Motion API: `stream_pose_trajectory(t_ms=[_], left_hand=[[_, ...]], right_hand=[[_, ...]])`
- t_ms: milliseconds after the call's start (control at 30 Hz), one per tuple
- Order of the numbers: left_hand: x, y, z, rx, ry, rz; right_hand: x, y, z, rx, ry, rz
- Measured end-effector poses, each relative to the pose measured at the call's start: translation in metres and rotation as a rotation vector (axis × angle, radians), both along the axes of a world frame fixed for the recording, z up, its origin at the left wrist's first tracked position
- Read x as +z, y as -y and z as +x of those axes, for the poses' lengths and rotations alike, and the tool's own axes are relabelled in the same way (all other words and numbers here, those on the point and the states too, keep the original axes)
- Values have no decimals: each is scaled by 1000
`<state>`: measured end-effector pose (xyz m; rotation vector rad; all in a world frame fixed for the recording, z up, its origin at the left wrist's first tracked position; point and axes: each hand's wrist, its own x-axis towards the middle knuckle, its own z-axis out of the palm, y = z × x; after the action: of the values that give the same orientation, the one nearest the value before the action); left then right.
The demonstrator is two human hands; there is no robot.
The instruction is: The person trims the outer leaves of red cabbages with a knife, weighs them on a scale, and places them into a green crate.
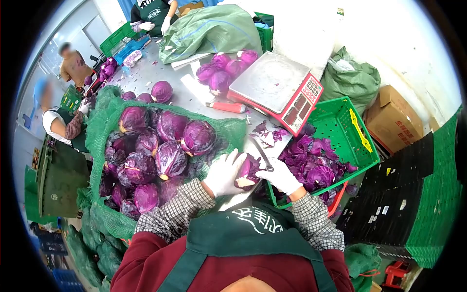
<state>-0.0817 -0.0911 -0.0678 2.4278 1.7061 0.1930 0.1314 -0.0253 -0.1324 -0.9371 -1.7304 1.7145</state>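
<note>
My left hand (223,174), in a white glove, is closed around the side of a red cabbage (249,169), whose pale cut base faces me. Just right of it, my gloved right hand (282,176) grips a knife (263,155), its narrow dark blade pointing up and away over the table edge. To the left, a green mesh sack (228,127) lies open, filled with several whole red cabbages (171,160). Beneath and beyond my right hand stands a green crate (362,146) with loose purple cabbage leaves (311,163) inside.
A red-framed scale (272,78) stands beyond the crate, with several trimmed cabbages (220,80) to its left. An orange-red box cutter-like object (226,107) lies before it. Stacked black crates (389,194) rise at right. Other people (61,124) work at the far left and back.
</note>
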Motion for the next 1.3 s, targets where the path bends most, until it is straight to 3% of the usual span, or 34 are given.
stream_pose_trajectory(t_ms=[100, 133, 233, 267, 333, 367, 433, 467, 567, 600, 633, 700, 733, 767, 833, 900, 933, 1033, 1100, 1133, 1233, 1300], left_hand=[[-2, 0, -2, 60, 76, -10], [0, 1, -4, 141, 122, -78], [-11, -1, -14, 183, 159, -129], [-13, -2, -17, 183, 186, -139], [-18, -4, -21, 183, 248, -159], [-23, -4, -23, 175, 268, -155], [-32, -5, -25, 153, 306, -149], [-30, -2, -24, 163, 316, -105], [-29, 1, -29, 215, 694, -191], [-35, 2, -35, 283, 970, -302], [-49, 0, -48, 235, 1082, -332], [-4, 10, -29, 209, 1834, -626], [-18, 15, -35, 228, 2120, -669], [-16, 13, -38, 187, 2305, -741], [-2, -10, -39, 337, 2446, -803], [8, -37, -43, 15, 2778, -1134], [18, -55, -39, 29, 2275, -832], [55, -131, -17, 279, 1666, -350], [66, -177, -2, 364, 1491, -250], [46, -214, -7, 261, 1453, -183], [20, -275, -5, 303, 1184, -54], [70, -267, 6, 174, 1254, -367]], right_hand=[[12, 12, -4, -172, -12, 47], [18, 18, 0, -192, -131, -62], [59, 33, 22, -235, -4, -127], [55, 34, 35, -309, -98, -144], [34, 21, 73, -417, -7, -148], [-7, 12, 91, -512, 145, 121], [-49, 9, 107, -646, 345, 351], [-31, 14, 93, -620, 306, 211], [0, 28, 48, -436, 203, 252], [5, 33, 36, -438, 56, 66], [9, 38, 27, -433, -98, -114], [13, 49, 23, -430, -329, -363], [7, 54, 23, -442, -403, -429], [2, 60, 22, -449, -469, -493], [-5, 70, 24, -404, -485, -576], [-6, 84, 24, -370, -539, -626], [-16, 87, 25, -330, -508, -642], [-31, 90, 25, -301, -449, -664], [-11, 89, 24, -342, -289, -577], [-8, 90, 24, -355, -286, -523], [-8, 90, 23, -400, -264, -496], [-9, 89, 27, -420, -289, -483]])
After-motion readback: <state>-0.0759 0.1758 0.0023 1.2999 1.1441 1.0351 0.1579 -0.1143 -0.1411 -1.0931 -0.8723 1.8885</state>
